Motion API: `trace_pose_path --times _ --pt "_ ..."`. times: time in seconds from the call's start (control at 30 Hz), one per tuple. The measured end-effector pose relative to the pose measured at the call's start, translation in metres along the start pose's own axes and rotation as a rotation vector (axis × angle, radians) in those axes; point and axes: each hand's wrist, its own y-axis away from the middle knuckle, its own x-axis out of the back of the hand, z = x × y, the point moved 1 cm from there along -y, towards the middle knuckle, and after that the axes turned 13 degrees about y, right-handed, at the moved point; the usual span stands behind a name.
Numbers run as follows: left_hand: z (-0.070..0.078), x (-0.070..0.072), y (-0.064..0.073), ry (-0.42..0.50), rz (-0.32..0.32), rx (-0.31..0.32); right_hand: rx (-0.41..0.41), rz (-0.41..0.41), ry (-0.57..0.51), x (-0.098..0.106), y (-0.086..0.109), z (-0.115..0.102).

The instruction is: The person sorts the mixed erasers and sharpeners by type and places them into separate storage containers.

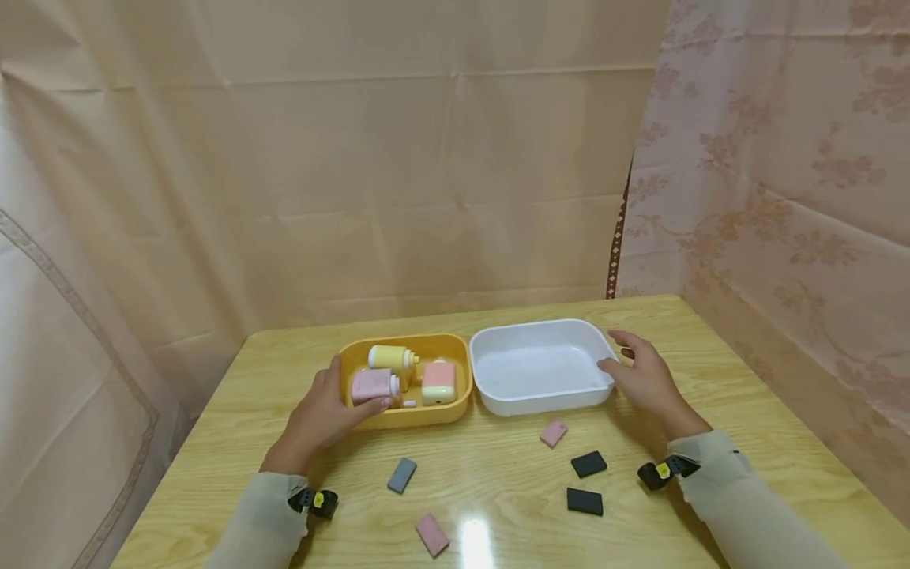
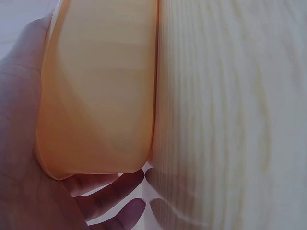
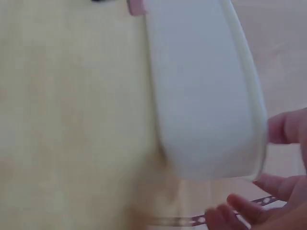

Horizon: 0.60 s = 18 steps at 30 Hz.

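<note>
My left hand (image 1: 320, 407) grips the left end of an orange-yellow plastic bin (image 1: 464, 378), its thumb over the front rim and its fingers around the end. Inside lie a yellow bottle (image 1: 387, 356) with a nozzle tip, a pinkish bottle (image 1: 371, 386) with a white cap, and a pink-and-cream item (image 1: 438, 382). Against the bin's right side stands a white plastic bin (image 1: 543, 371) with nothing in it. At the white bin's right end, my right hand (image 1: 643, 379) has its thumb at the rim and its fingers spread loosely beside the corner.
Small flat blocks lie on the wooden table (image 1: 512, 474) in front of the bins: a grey block (image 1: 402, 475), a pink block (image 1: 432, 535), another pink block (image 1: 553, 433), a black block (image 1: 588, 464) and another black block (image 1: 584, 501). Curtains (image 1: 426, 197) hang behind and beside the table.
</note>
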Motion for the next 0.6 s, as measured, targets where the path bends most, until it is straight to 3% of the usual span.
trace_pose_path --times 0.13,0.3,0.47,0.6 --pt "0.001 0.0 0.001 0.004 -0.007 0.011 -0.025 -0.057 -0.135 -0.008 0.002 0.005" --pt "0.002 0.003 0.002 -0.021 -0.007 0.003 -0.024 -0.093 -0.176 -0.017 0.002 0.003" --pt "0.006 0.009 0.005 -0.123 0.082 -0.045 -0.022 -0.118 -0.156 -0.02 0.003 0.001" --pt "0.017 0.014 0.007 -0.157 0.145 -0.089 -0.007 -0.109 -0.114 -0.021 0.002 0.005"
